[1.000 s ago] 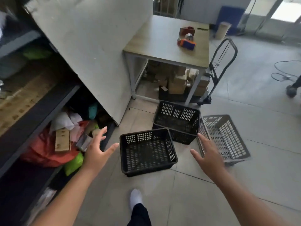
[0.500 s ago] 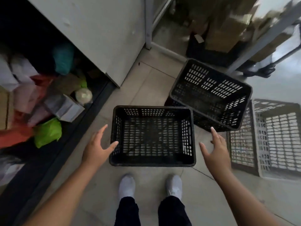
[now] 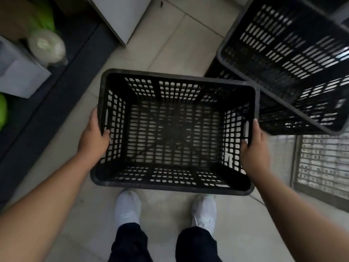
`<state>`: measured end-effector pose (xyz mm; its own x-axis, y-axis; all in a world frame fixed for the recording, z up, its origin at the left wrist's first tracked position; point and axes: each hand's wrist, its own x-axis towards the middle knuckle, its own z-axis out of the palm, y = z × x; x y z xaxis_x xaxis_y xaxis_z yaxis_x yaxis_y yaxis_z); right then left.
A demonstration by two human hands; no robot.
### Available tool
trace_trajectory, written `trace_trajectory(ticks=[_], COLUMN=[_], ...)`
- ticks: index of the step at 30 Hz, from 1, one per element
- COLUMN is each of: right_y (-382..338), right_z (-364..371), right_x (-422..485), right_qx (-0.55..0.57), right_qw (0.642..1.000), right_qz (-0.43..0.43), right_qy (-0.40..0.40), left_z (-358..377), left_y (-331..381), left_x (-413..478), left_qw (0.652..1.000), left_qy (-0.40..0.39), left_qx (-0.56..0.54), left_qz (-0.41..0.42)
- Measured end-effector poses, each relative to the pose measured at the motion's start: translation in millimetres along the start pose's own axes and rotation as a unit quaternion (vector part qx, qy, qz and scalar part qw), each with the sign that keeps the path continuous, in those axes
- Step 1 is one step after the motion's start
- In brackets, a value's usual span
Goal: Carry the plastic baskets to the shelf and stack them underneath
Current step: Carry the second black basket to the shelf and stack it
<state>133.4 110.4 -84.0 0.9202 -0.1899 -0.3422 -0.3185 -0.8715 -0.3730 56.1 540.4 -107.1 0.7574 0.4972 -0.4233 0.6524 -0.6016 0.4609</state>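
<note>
A black plastic basket (image 3: 173,78) with slotted walls sits on the tiled floor right in front of my feet. My left hand (image 3: 93,137) grips its left rim, thumb inside. My right hand (image 3: 254,146) grips its right rim, thumb inside too. A second black basket (image 3: 283,53) stands tilted at the upper right, overlapping the first one's far right corner. A grey basket (image 3: 324,163) rests on the floor at the right edge. The dark bottom shelf (image 3: 56,87) runs along the left.
On the bottom shelf lie a grey box (image 3: 18,72), a clear wrapped bundle (image 3: 47,46) and green bags (image 3: 2,110). A white panel (image 3: 120,14) stands at the top centre. My white shoes (image 3: 128,207) are on the tiles just behind the basket.
The view has dropped closer to the floor. Both hands, open and apart half a second ago, have closed on the two side rims of the near black basket.
</note>
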Motion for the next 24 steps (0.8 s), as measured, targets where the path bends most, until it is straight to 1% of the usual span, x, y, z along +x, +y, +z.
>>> trace_trajectory(ticks=[4, 7, 10, 14, 19, 24], right_y=[-7.8, -24.3, -49.8, -104.2, -189.2, -278.0], right_z=[-9.9, -35.6, -78.7, -151.8, -251.7, -332.6], right_x=[-0.1, -18.5, -50.0, -95.8, -154.7, -226.5], right_qx=[0.015, 0.005, 0.012, 0.018, 0.010, -0.009], right_qw=[1.000, 0.999, 0.998, 0.996, 0.987, 0.961], right_qz=[-0.006, -0.001, -0.010, -0.035, -0.125, -0.253], right_qy=[-0.018, -0.038, -0.058, -0.079, -0.103, -0.114], left_z=[-3.1, -29.8, -74.7, -162.5, -283.5, -386.4], left_y=[10.9, 14.3, 14.6, 22.9, 29.5, 32.4], left_x=[-12.9, -40.9, -86.3, -157.1, -254.0, -378.5], left_qw=[0.999, 0.998, 0.997, 0.990, 0.978, 0.949], left_qy=[0.012, 0.023, 0.024, 0.048, 0.092, 0.201], left_qx=[-0.036, -0.039, -0.053, -0.086, -0.114, -0.137], left_qz=[-0.021, -0.034, -0.055, -0.100, -0.150, -0.200])
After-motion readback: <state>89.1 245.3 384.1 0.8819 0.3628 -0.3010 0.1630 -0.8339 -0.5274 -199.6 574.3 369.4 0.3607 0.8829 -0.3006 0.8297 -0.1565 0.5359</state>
